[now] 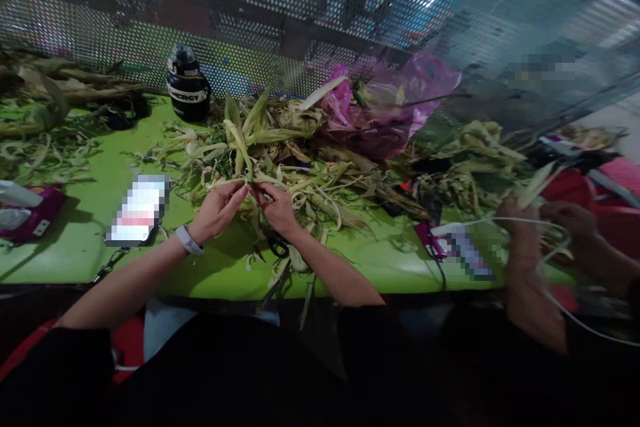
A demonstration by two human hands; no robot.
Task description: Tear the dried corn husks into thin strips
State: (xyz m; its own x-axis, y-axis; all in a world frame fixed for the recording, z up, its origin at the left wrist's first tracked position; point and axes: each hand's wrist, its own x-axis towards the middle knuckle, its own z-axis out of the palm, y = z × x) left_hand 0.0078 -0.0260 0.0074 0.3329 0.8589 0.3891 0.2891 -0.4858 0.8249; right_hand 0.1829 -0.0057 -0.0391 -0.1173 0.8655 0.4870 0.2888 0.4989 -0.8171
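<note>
A corn husk (241,145) with long pale green-yellow leaves points away from me, its narrow end toward my body. Both hands meet at that narrow end. My left hand (220,212), with a pale watch band at the wrist, pinches it from the left. From the right, my right hand (276,209) closes its fingers on the same end. A small whitish bit shows between the fingertips, too small to name. Torn husk strips (320,197) lie in a heap around and beyond both hands.
A green table (200,280) carries a black bottle (187,90), a pink plastic bag (385,120), a phone (140,209), a tissue pack (37,213) and more husks (45,147). A perforated metal screen (250,27) stands behind. At right, another person's hands (525,220) hold a husk near a white cable.
</note>
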